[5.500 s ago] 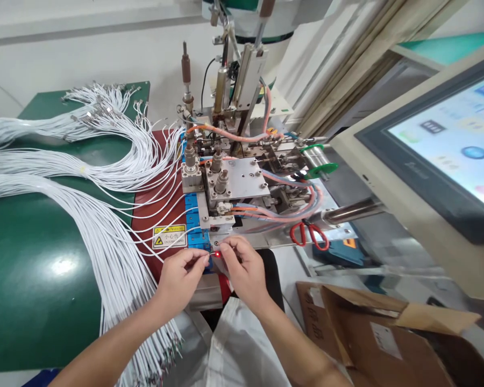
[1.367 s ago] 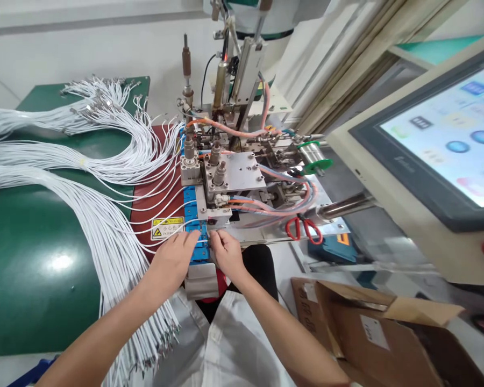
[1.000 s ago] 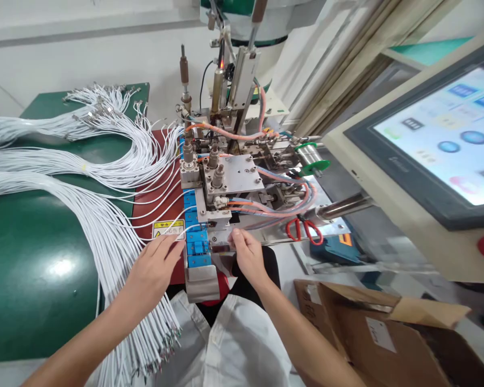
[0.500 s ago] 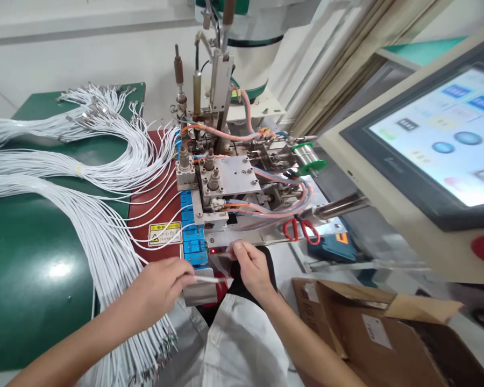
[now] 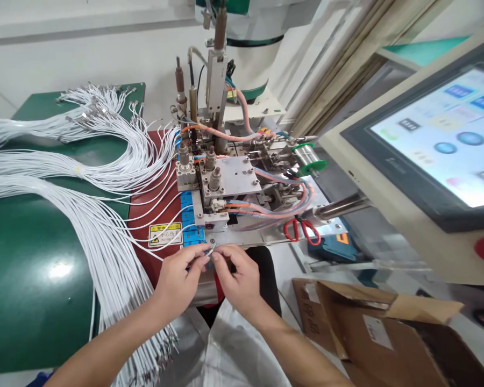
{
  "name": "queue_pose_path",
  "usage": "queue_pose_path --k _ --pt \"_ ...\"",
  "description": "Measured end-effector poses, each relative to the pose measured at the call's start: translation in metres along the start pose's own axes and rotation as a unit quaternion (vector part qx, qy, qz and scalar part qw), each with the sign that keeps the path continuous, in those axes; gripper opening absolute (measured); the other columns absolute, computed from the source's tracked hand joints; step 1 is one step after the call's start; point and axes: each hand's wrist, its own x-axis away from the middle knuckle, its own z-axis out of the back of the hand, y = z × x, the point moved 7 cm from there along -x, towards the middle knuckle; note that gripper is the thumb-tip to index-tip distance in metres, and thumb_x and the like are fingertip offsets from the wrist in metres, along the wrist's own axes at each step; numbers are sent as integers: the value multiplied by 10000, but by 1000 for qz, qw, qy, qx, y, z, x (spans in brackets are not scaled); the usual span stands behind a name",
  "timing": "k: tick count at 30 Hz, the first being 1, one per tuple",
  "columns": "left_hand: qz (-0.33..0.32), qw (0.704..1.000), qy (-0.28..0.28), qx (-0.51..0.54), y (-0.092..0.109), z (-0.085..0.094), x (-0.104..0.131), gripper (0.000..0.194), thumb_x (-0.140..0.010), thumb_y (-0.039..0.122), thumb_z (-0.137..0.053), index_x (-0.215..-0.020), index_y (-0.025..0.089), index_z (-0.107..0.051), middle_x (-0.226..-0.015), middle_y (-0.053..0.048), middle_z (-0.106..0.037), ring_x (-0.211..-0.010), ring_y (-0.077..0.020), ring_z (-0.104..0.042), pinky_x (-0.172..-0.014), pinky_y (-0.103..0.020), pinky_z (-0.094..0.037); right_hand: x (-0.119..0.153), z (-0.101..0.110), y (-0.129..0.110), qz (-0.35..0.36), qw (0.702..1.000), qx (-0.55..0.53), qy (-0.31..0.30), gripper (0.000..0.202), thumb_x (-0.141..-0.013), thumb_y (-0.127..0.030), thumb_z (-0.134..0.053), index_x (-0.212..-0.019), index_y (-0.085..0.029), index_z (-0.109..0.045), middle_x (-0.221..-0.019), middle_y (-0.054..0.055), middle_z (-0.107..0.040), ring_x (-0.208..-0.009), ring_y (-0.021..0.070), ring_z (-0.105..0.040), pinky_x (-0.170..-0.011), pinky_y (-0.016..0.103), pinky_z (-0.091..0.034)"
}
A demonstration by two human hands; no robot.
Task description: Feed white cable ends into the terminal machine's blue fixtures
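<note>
Both hands meet in front of a row of blue clamp blocks (image 5: pixel 188 209) on the machine's edge. My left hand (image 5: pixel 181 277) pinches a white cable (image 5: pixel 211 251) close to its end, where thin wires show. My right hand (image 5: pixel 239 274) has thumb and forefinger closed at those wire ends, almost touching the left fingertips. Several other white cables run from the bundle (image 5: pixel 76 215) over the red-brown plate (image 5: pixel 155 207) to the blue blocks. The nearest blocks are partly hidden behind my fingers.
Metal cylinders and a plate (image 5: pixel 236 174) of the machine stand just beyond my hands. Red-handled scissors (image 5: pixel 301 231) lie at its right edge, below a solder wire spool (image 5: pixel 307 159). A touchscreen (image 5: pixel 443 134) juts in at right, above an open cardboard box (image 5: pixel 383 333).
My hands have come together and moved up toward the blue blocks; the cable end is now between both sets of fingertips. The machine's tall rear head has shifted slightly.
</note>
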Motion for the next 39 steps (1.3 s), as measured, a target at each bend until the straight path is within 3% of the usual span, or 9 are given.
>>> queue_pose_path --k 4,10,14,17,20,25,30,35,39 --pt "41 997 17 69 -9 1 -1 236 -819 236 -506 -1004 164 -634 -787 -32 -662 -624 -116 -597 -628 -228 -510 5 -6 -11 76 996 33 -39 187 -776 -139 -513 -893 -192 -648 -830 80 -662 -762 188 -586 -700 333 -462" --pt "15 999 -11 43 -2 -2 -2 144 -763 187 -538 -843 159 -655 -794 -36 -640 -719 -131 -596 -663 -229 -487 -11 0 10 -69 991 -107 -46 124 -794 -202 -534 -798 -189 -657 -755 44 -636 -687 148 -595 -599 262 -472" --pt "-10 998 4 -61 1 -2 -2 44 -687 206 -624 -675 164 -616 -666 2 -578 -596 -110 -541 -533 -201 -445 -19 -3 1 -53 989 -77 -113 108 -760 -183 -567 -671 -190 -628 -683 21 -613 -651 138 -572 -614 258 -458" --pt "-67 994 25 -81 7 0 1 76 -762 180 -564 -732 170 -633 -727 -20 -611 -679 -124 -572 -637 -230 -473 -22 -3 -6 -35 989 -25 -145 127 -780 -183 -541 -677 -193 -615 -678 20 -604 -662 140 -556 -624 259 -446" --pt "-104 992 27 -67 10 1 4 158 -831 187 -501 -846 176 -658 -815 -47 -646 -753 -135 -593 -727 -256 -480 -20 -4 -3 -58 990 -39 -121 155 -799 -219 -524 -666 -190 -599 -672 20 -591 -654 139 -543 -611 251 -439" --pt "-20 999 28 19 -2 4 1 166 -816 214 -534 -863 179 -689 -824 -43 -679 -759 -140 -616 -712 -240 -497 -4 -7 21 -169 974 -152 3 156 -821 -260 -490 -767 -178 -611 -752 31 -599 -687 137 -565 -628 251 -464" --pt "94 992 19 81 -16 2 0 145 -755 278 -602 -776 162 -685 -597 7 -631 -548 -108 -573 -546 -199 -475 -4 -10 14 -132 982 -133 -11 96 -749 -204 -568 -674 -177 -622 -704 31 -604 -653 142 -570 -596 256 -456" --pt "106 990 14 96 -15 1 -1 138 -751 264 -584 -755 161 -675 -653 -3 -646 -585 -112 -583 -584 -201 -481 -9 -8 9 -103 989 -104 -17 94 -740 -170 -569 -666 -185 -624 -694 22 -602 -648 136 -562 -586 248 -447" --pt "124 985 18 121 -16 0 1 150 -769 269 -557 -758 156 -654 -655 -3 -637 -612 -115 -581 -609 -200 -479 -3 -17 17 -119 981 -150 2 81 -757 -182 -563 -697 -191 -618 -720 20 -583 -680 139 -558 -625 260 -455"
